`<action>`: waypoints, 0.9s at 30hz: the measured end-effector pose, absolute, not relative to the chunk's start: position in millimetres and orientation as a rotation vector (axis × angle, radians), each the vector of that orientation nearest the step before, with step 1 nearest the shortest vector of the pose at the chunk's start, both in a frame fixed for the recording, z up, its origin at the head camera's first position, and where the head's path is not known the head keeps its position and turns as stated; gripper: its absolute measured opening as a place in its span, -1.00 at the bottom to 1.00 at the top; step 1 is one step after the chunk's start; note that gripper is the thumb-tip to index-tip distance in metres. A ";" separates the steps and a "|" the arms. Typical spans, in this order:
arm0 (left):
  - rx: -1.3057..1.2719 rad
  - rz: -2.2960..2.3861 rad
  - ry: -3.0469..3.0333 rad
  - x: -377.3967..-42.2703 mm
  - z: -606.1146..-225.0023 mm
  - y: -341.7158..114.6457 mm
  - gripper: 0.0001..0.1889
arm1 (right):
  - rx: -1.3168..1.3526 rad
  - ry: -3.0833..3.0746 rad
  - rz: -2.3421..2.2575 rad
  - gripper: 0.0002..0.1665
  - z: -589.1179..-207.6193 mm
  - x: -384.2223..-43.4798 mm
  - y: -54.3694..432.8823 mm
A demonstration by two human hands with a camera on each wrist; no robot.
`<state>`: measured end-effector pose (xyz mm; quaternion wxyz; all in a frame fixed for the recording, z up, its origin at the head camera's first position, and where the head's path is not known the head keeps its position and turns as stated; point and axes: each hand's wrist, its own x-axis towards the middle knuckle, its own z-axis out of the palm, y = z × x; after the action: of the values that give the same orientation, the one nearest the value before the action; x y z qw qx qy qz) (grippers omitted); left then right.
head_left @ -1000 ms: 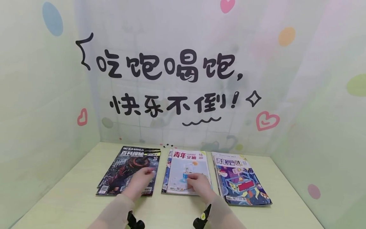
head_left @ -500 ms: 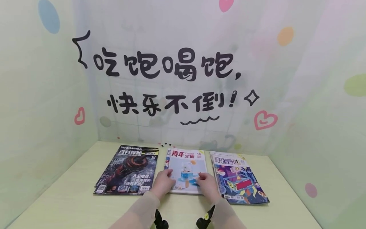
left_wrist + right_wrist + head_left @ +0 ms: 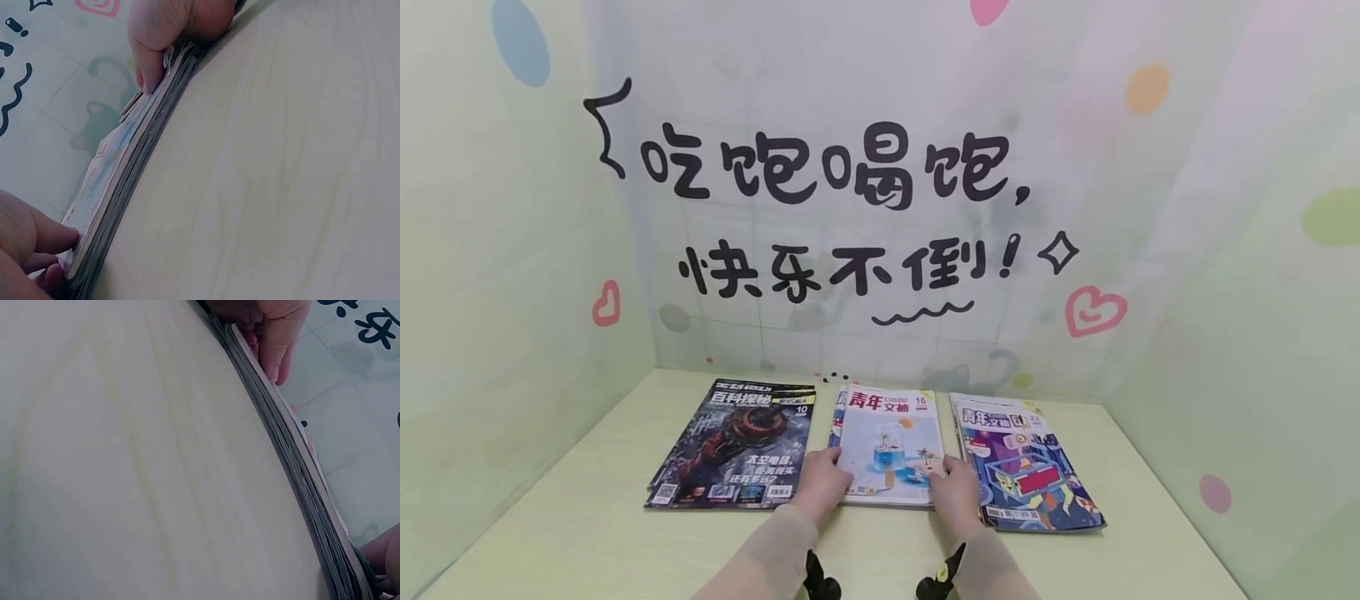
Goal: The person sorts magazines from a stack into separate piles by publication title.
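Note:
In the middle of the table lies a stack of magazines (image 3: 891, 433), a pale cover with a glass and palm tree on top. My left hand (image 3: 822, 485) grips its left edge near the front corner; in the left wrist view the thumb (image 3: 59, 237) lies over the cover and other fingers curl at the side. Opposite, my right hand (image 3: 957, 497) holds the right edge, thumb on the cover. The right wrist view shows the layered page edges (image 3: 294, 456) of the pile close to the tabletop. Fingers beneath the right side are mostly hidden.
A dark-covered magazine pile (image 3: 730, 450) lies to the left. Another pile with a purple, colourful cover (image 3: 1030, 471) sits to the right, close to my right hand. Behind the pale table (image 3: 587, 500) stands a printed backdrop (image 3: 850, 350), with side walls left and right.
My left hand has moved right, from over the dark magazines to the middle stack's left edge. My right hand has shifted from the top cover to its right edge.

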<state>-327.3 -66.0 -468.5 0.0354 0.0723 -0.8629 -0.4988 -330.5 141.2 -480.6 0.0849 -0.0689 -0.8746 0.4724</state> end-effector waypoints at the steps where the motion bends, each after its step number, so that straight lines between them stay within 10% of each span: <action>1: 0.229 -1.532 -2.656 -327.5 -468.6 -66.5 -0.40 | -0.207 -2.614 1.411 -0.46 -481.3 -330.4 140.9; 27: 0.271 -1.682 -2.658 -330.8 -468.6 -71.7 -0.40 | -0.310 -2.628 1.649 -0.38 -474.1 -334.9 143.5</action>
<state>-330.8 -71.7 -468.6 -0.0079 0.0859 -0.8418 -0.5328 -334.9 143.5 -474.1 0.0121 -0.0994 -0.8428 0.5288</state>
